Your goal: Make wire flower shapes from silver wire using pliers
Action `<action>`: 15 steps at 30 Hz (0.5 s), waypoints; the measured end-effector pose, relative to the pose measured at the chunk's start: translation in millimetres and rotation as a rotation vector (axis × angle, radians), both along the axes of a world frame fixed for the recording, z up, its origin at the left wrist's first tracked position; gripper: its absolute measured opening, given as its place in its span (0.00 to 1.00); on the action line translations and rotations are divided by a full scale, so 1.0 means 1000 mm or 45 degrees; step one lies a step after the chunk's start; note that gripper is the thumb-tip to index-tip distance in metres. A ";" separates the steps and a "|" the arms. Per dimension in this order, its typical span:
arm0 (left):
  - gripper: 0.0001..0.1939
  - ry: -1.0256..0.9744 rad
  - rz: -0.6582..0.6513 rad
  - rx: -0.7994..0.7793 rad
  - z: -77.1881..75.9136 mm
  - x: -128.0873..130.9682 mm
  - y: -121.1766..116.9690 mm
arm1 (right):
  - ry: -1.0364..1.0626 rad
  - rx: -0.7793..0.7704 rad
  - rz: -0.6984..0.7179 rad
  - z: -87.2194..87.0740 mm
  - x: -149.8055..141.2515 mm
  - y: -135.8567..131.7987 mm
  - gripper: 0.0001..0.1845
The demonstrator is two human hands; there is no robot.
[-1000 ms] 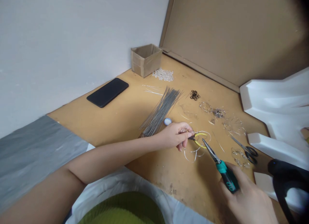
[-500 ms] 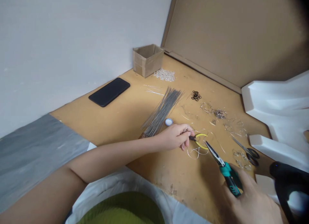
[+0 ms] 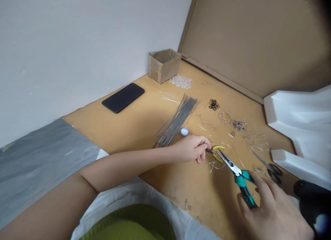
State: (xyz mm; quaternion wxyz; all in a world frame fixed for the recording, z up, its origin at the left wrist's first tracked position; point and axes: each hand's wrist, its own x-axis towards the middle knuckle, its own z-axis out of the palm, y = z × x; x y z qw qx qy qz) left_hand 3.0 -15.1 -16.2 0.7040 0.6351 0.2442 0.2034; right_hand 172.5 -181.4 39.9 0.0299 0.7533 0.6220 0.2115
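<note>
My left hand (image 3: 198, 148) is closed, fingertips pinched on a thin silvery wire (image 3: 214, 166) whose loose curves show beside the fingers. Just beyond those fingertips, yellow-handled pliers (image 3: 218, 148) lie on the table, partly covered by the hand. Needle-nose pliers (image 3: 241, 183) with teal and black handles are gripped in my right hand (image 3: 274, 207). Their jaws are slightly apart and point toward my left hand, with the tips in front of the yellow handles in view. I cannot tell whether the jaws touch any wire.
A bundle of straight grey wires (image 3: 178, 121) lies behind my left hand, near a small blue-and-white round item (image 3: 184, 131). Farther back are a cardboard box (image 3: 165, 67), clear bits (image 3: 181, 81), a phone (image 3: 123, 98) and black rings (image 3: 213, 104). Scissors (image 3: 271, 169) and white foam (image 3: 297, 112) are at right.
The needle-nose pliers' jaws have parted, and their tips have come closer to my left hand. The right hand's grip on the handles has widened. The view has shifted slightly.
</note>
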 end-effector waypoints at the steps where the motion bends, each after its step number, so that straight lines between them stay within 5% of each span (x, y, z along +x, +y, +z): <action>1: 0.09 0.007 -0.007 0.018 0.000 0.000 0.000 | -0.032 -0.008 0.000 0.002 0.000 0.002 0.21; 10: 0.09 0.022 -0.100 0.090 0.003 -0.004 -0.001 | -0.121 -0.057 0.089 0.007 0.012 0.010 0.21; 15: 0.08 0.051 -0.183 0.145 0.006 -0.007 -0.001 | 0.064 -0.009 0.133 0.008 0.014 0.006 0.21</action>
